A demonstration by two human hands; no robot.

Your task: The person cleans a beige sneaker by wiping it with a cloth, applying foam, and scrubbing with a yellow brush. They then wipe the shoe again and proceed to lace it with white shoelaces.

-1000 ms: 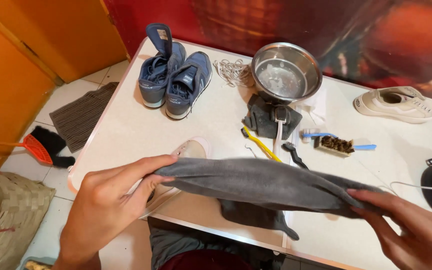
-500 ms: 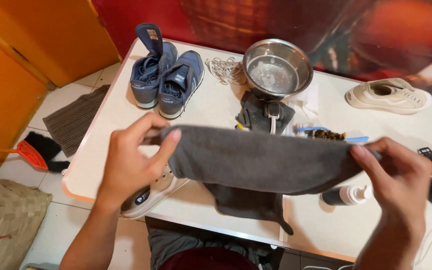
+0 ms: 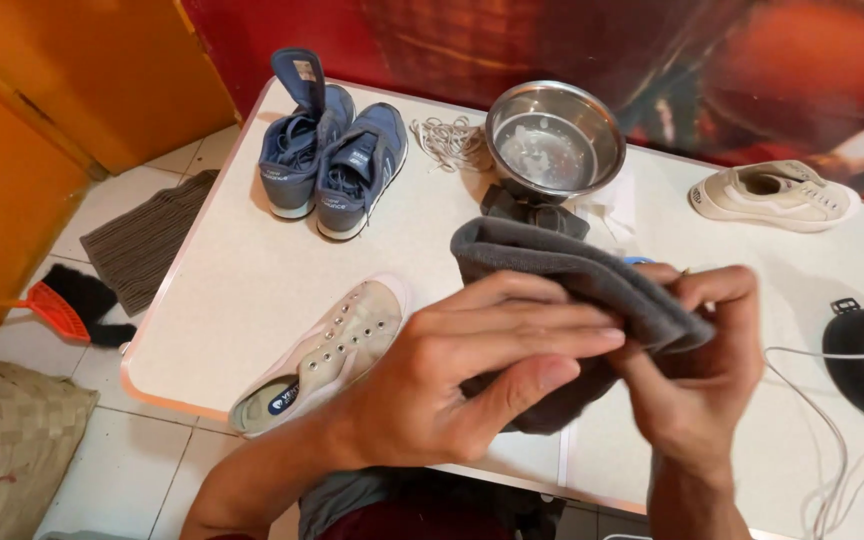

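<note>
While both hands meet over the table's near edge, a grey cloth is folded between them.

Where the left hand lies at about 6 o'clock from the cloth's fold, its fingers are pressed together and stretched flat across the front of the fabric, thumb tucked beneath; the right hand, at 4 o'clock, pinches the cloth's right end between thumb and curled fingers. The cloth hangs above the white table, clear of its surface. A cream laceless sneaker lies at 8 o'clock, touching nothing. A pair of blue sneakers stands at 10 o'clock, loose white laces beside them, and a steel bowl sits at 12 o'clock. A second cream sneaker rests at 2 o'clock, well apart.
</note>
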